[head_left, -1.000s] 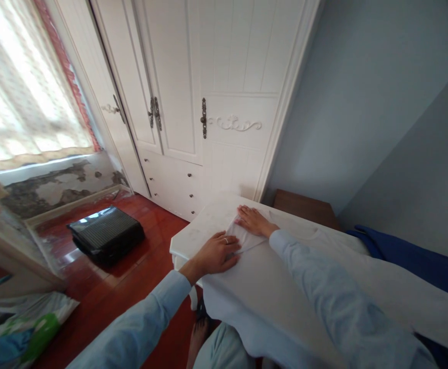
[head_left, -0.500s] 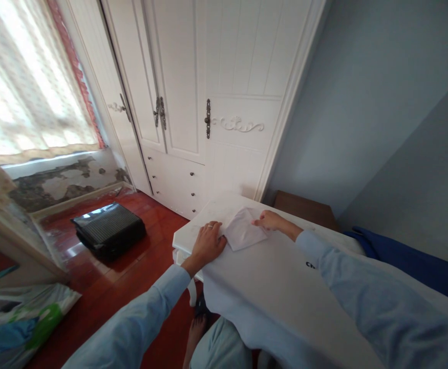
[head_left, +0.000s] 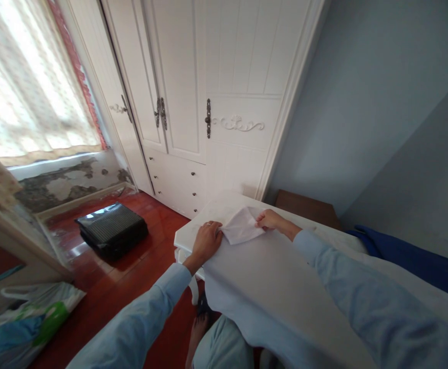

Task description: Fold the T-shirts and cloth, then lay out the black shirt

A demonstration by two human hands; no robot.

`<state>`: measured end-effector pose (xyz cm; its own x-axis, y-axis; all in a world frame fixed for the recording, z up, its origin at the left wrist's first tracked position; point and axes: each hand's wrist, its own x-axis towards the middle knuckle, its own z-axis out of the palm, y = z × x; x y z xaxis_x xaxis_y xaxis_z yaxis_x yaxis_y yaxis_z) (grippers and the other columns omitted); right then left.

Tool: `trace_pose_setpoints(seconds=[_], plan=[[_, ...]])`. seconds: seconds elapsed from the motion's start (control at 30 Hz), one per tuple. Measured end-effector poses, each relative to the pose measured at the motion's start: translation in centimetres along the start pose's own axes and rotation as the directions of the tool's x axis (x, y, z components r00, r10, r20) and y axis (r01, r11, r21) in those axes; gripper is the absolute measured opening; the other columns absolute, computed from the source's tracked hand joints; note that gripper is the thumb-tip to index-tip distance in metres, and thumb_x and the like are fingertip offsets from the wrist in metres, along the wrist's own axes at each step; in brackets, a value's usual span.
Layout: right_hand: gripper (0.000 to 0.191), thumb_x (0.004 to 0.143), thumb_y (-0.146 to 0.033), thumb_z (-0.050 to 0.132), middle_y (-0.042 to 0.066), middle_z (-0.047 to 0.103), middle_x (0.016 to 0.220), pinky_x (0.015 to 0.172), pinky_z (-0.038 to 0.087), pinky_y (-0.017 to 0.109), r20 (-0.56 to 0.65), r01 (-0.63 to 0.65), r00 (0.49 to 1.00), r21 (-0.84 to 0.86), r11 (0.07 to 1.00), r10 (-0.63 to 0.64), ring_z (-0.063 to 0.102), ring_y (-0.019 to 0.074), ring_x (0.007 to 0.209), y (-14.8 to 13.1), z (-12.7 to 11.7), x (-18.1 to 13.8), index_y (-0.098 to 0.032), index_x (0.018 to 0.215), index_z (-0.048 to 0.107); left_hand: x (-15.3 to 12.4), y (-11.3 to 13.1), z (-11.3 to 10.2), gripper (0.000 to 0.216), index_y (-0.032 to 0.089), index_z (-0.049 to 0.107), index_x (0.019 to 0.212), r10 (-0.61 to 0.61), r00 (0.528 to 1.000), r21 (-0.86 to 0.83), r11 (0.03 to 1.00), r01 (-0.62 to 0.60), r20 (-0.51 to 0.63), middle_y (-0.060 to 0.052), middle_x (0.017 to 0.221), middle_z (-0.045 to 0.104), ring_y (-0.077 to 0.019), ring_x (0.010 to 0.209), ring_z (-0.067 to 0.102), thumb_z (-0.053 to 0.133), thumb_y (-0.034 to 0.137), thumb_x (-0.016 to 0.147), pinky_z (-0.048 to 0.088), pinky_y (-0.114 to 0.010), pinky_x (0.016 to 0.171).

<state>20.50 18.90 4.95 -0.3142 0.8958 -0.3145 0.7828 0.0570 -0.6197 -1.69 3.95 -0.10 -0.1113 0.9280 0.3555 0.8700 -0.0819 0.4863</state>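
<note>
A white shirt (head_left: 270, 279), seemingly a T-shirt, lies spread over a white table (head_left: 193, 228) and hangs down over its near edge. At the far end, a part of it that looks like a sleeve (head_left: 241, 228) is folded back into a flap. My left hand (head_left: 207, 241), with a ring on one finger, pinches the flap's left corner. Closed on the flap's right side is my right hand (head_left: 270, 220), its fingertips pressed together on the fabric. Both hands rest low over the tabletop, the flap stretched between them.
A white wardrobe (head_left: 177, 102) stands behind the table. On the red floor lie a black ribbed case (head_left: 112, 230) and, nearer, a plastic bag (head_left: 60, 302). Dark blue cloth (head_left: 408, 256) lies at the right. A brown wooden piece (head_left: 308, 207) sits by the wall.
The flap's near edge has been drawn slightly away from me and flattened between my hands. My left fingers have closed in on its corner. The dark lettering on the shirt is now hidden by my right sleeve.
</note>
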Motion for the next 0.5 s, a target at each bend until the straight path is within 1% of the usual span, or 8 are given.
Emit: trace_pose_setpoints(seconds=[0.17, 0.27, 0.33, 0.4, 0.47, 0.5], plan=[[0.009, 0.074, -0.013, 0.072, -0.005, 0.056, 0.054, 0.05, 0.045, 0.02, -0.114, -0.001, 0.993, 0.1, 0.995, 0.012, 0.051, 0.0091, 0.048, 0.3, 0.3, 1.0, -0.016, 0.079, 0.065, 0.0, 0.1, -0.1, 0.035, 0.018, 0.068, 0.117, 0.01, 1.0, 0.031, 0.999, -0.011, 0.027, -0.011, 0.116, 0.07, -0.0264, 0.109, 0.062, 0.049, 0.013, 0.087, 0.047, -0.044, 0.102], [0.009, 0.074, -0.014, 0.071, -0.004, 0.058, 0.056, 0.049, 0.045, 0.021, -0.152, 0.007, 0.988, 0.103, 0.995, 0.009, 0.052, 0.0097, 0.048, 0.8, 0.5, 1.7, -0.015, 0.082, 0.067, -0.1, 0.2, -0.2, 0.045, 0.019, 0.066, 0.125, 0.069, 0.996, 0.039, 0.997, -0.072, 0.059, -0.01, 0.125, 0.068, -0.0265, 0.115, 0.062, 0.048, 0.01, 0.085, 0.046, -0.045, 0.104], [0.007, 0.074, -0.013, 0.07, -0.003, 0.059, 0.055, 0.048, 0.045, 0.021, -0.163, 0.013, 0.987, 0.073, 0.997, -0.001, 0.053, 0.0109, 0.049, 1.2, 0.6, 2.2, -0.015, 0.081, 0.068, -0.1, 0.1, -0.1, 0.053, 0.021, 0.063, 0.131, 0.139, 0.986, 0.029, 0.989, -0.142, 0.092, -0.009, 0.135, 0.064, -0.0248, 0.124, 0.058, 0.047, 0.007, 0.083, 0.044, -0.044, 0.108], [0.006, 0.074, -0.011, 0.067, 0.0, 0.061, 0.055, 0.05, 0.046, 0.023, -0.172, 0.02, 0.985, 0.018, 1.0, -0.016, 0.056, 0.0135, 0.051, 1.5, 0.7, 2.7, -0.013, 0.078, 0.07, -0.2, 0.1, 0.1, 0.053, 0.023, 0.065, 0.13, 0.194, 0.973, 0.029, 0.98, -0.199, 0.122, -0.008, 0.141, 0.061, -0.0234, 0.13, 0.055, 0.048, 0.006, 0.083, 0.042, -0.043, 0.111], [0.01, 0.074, -0.01, 0.064, 0.004, 0.067, 0.062, 0.057, 0.051, 0.026, -0.198, 0.044, 0.979, -0.049, 0.998, -0.053, 0.064, 0.0178, 0.06, 1.5, 0.8, 3.3, -0.012, 0.08, 0.072, -0.3, 0.1, 0.2, 0.046, 0.025, 0.068, 0.125, 0.233, 0.962, 0.038, 0.97, -0.24, 0.14, -0.007, 0.143, 0.06, -0.0233, 0.133, 0.053, 0.049, 0.01, 0.086, 0.041, -0.043, 0.113], [0.014, 0.075, -0.011, 0.063, 0.007, 0.072, 0.07, 0.064, 0.053, 0.028, -0.218, 0.068, 0.972, -0.083, 0.994, -0.085, 0.068, 0.0203, 0.069, 1.4, 0.9, 3.5, -0.012, 0.084, 0.074, -0.3, 0.1, 0.2, 0.043, 0.025, 0.069, 0.124, 0.25, 0.957, 0.041, 0.965, -0.259, 0.147, -0.006, 0.144, 0.059, -0.0235, 0.135, 0.052, 0.048, 0.012, 0.089, 0.04, -0.044, 0.113]])
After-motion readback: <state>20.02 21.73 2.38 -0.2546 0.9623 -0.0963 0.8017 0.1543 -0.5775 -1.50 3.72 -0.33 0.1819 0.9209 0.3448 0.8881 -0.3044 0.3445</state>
